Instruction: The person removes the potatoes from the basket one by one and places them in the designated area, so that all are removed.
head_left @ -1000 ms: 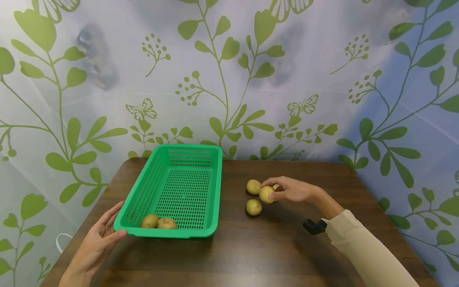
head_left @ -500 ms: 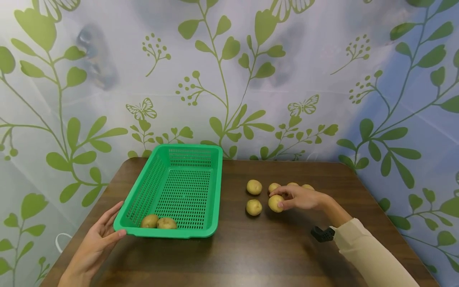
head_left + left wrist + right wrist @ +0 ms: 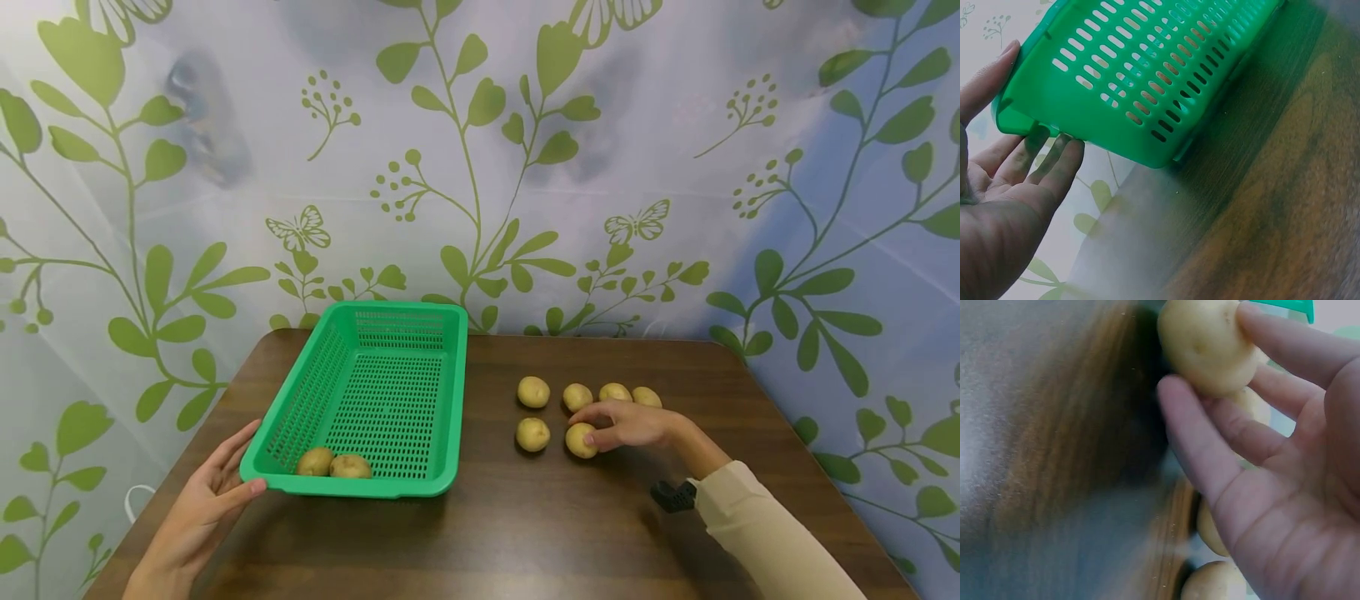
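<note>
My right hand (image 3: 633,423) holds a small yellow potato (image 3: 580,441) between thumb and fingertips, at the table surface. The right wrist view shows the thumb on one side of this potato (image 3: 1207,347) and fingers on the other. On the left, my left hand (image 3: 197,510) grips the near left corner of a green perforated plastic basket (image 3: 382,487), thumb on the rim and fingers under it. Two browner potatoes, one at the left (image 3: 315,461) and one beside it (image 3: 350,467), lie at the basket's near end.
Left of the held potato are two loose potatoes, a far one (image 3: 533,392) and a near one (image 3: 532,434). Behind my right hand sit three more, left (image 3: 577,397), middle (image 3: 615,392) and right (image 3: 647,397). A leaf-patterned curtain (image 3: 420,183) hangs behind the brown table (image 3: 525,533).
My right hand has carried its potato rightward and toward me, then down to the table, away from the two left loose potatoes. My left hand and the basket stay in place.
</note>
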The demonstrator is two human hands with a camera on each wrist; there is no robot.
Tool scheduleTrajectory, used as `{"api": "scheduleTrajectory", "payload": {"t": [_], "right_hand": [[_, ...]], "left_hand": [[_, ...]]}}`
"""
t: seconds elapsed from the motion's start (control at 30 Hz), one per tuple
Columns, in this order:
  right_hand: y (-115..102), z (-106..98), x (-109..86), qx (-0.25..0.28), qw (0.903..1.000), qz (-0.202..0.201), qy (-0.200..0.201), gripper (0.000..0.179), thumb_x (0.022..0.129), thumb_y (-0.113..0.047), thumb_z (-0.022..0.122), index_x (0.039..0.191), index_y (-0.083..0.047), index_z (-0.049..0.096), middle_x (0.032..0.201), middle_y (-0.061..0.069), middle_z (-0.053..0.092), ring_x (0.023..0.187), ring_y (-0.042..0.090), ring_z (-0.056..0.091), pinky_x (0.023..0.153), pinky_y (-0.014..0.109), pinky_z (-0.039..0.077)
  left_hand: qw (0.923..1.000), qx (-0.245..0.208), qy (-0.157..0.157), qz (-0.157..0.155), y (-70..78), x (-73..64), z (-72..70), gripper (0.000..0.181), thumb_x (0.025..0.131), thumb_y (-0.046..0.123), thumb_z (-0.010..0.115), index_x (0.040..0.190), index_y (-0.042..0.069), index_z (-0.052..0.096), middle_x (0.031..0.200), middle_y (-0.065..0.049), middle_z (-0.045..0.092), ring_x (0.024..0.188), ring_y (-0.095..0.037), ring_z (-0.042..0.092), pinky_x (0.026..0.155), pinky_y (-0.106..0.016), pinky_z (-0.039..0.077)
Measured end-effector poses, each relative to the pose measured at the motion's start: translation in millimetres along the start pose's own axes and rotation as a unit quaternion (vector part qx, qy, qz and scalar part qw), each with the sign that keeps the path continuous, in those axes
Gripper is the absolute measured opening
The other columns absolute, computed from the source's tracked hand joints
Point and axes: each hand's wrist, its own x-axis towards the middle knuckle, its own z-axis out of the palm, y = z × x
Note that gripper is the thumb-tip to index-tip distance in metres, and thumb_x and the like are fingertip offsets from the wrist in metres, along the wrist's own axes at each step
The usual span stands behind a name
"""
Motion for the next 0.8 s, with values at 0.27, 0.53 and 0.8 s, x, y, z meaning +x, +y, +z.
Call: {"api": "scheduleTrajectory", "payload": {"t": [0.27,0.53,0.8], "right_hand": [[-7,-3,-0.2,-0.057,0.9980,0.023,0.014,0.047,0.104,-0.017,0.065,0.145,0.004,0.054,0.145,0.020,0.050,0.126,0.035,0.055,0.095,0.049,0.056],[-19,-9,-3.3,-0.126,0.9919,0.006,0.011,0.047,0.102,-0.016,0.067,0.143,0.004,0.056,0.136,0.020,0.052,0.118,0.035,0.056,0.086,0.041,0.057],[-33,-17,-2.4,-0.165,0.9861,-0.021,0.001,0.048,0.101,-0.018,0.070,0.141,0.005,0.057,0.135,0.022,0.056,0.126,0.043,0.051,0.091,0.045,0.053]], "left_hand": [[0.9999,-0.002,0.004,-0.010,1.1,0.3,-0.1,0.073,0.101,-0.021,0.042,0.164,0.010,0.025,0.158,-0.001,0.044,0.130,-0.017,0.057,0.101,-0.029,0.051],[0.9998,-0.003,0.005,-0.016,0.6,-0.3,-0.8,0.073,0.101,-0.021,0.042,0.164,0.010,0.024,0.158,0.000,0.044,0.129,-0.016,0.058,0.099,-0.029,0.052],[1.0000,-0.002,0.002,-0.009,-0.6,-0.3,-1.7,0.073,0.101,-0.021,0.042,0.164,0.010,0.025,0.157,0.000,0.046,0.127,-0.015,0.060,0.098,-0.029,0.053]]}}
